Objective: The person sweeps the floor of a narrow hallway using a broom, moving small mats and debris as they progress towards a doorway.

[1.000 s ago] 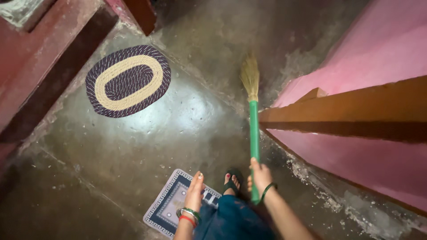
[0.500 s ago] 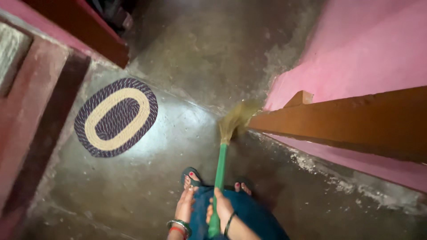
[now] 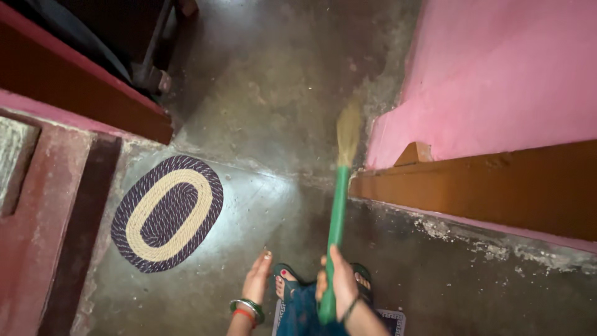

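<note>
With the right hand wrapping closed around the green broom at bottom centre (left hand hanging open, empty), sweeping is probably going best with light strokes hugging the pink wall.

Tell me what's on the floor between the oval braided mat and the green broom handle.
Nothing: in the head view, only bare, shiny concrete floor lies between the oval mat and the broom held in the right hand.
</note>
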